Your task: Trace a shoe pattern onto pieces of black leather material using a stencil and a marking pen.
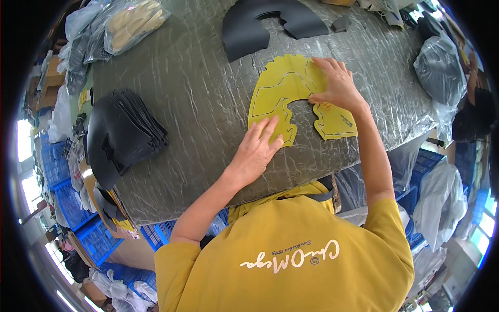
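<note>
Head view shows the yellow template point(283, 86) on the table point(202, 104) under both hands: the left hand's point(253, 152) spread, unclenched fingers rest on its left leg; the right hand point(341, 87) spans its right side, thumb near the cutout, whether gripping I cannot tell.

And here the left hand point(253, 156) and right hand point(341, 89) each blot out a patch of the yellow template point(270, 96), its scribbles too tiny to read! Up top, the frame clips the black arch point(240, 32). The black stack point(112, 130)? Sheets too tight to count. At the right rim, a person point(474, 114) blurs into shadow.
</note>
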Available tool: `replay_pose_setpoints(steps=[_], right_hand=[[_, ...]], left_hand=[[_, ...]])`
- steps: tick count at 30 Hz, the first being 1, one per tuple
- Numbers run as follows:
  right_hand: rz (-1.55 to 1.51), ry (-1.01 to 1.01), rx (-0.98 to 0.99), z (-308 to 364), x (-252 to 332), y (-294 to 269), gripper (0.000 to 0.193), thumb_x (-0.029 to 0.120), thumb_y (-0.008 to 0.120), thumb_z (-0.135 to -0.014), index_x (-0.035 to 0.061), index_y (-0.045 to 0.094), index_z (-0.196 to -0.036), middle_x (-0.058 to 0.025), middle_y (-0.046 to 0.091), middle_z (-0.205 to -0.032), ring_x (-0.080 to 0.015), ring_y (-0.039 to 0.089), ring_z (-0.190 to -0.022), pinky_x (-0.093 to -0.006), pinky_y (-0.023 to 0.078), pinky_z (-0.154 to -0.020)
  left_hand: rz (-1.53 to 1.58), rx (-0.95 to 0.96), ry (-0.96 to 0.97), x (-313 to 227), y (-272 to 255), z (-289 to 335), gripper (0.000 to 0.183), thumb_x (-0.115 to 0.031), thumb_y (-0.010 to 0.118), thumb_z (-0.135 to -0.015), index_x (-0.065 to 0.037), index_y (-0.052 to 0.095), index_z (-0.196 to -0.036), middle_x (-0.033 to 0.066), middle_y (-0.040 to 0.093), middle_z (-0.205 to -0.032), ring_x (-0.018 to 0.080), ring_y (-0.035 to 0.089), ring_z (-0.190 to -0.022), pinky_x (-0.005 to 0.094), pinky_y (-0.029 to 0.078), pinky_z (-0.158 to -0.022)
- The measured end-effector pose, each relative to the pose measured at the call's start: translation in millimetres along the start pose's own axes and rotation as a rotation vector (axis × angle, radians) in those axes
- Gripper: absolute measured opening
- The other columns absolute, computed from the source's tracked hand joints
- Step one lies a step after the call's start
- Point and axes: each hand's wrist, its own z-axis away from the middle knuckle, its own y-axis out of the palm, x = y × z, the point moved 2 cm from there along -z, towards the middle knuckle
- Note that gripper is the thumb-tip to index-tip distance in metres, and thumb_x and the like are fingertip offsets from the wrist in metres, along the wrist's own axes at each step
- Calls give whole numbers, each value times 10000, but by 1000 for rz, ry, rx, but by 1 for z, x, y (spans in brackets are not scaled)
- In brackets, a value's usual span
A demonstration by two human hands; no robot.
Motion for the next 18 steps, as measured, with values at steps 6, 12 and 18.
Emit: replay_pose_setpoints(steps=[6,12,18], right_hand=[[-305,-203,-415,14,52,-8,609,200,789,-833,72,565,-1385,-100,672,-1250,-273,585,-1251,-406,453,-1049],[-570,-201,-183,29,98,34,152,109,641,-975,55,740,-1077,-28,713,-900,-204,650,-900,-358,474,-841],[-323,-369,-258,28,111,56,56,111,666,-947,72,705,-941,-36,667,-868,-233,610,-823,-377,418,-780]], left_hand=[[-49,37,1,-3,-4,-1,440,22,628,-792,-45,584,-1225,209,355,-1572,384,377,-1421,502,388,-1159],[-25,37,1,-4,-4,-6,453,4,630,-788,-50,587,-1236,203,442,-1462,394,410,-1381,512,376,-1157],[22,-49,4,-2,2,-5,454,-4,618,-812,-74,609,-1260,182,514,-1324,381,456,-1314,506,381,-1127]])
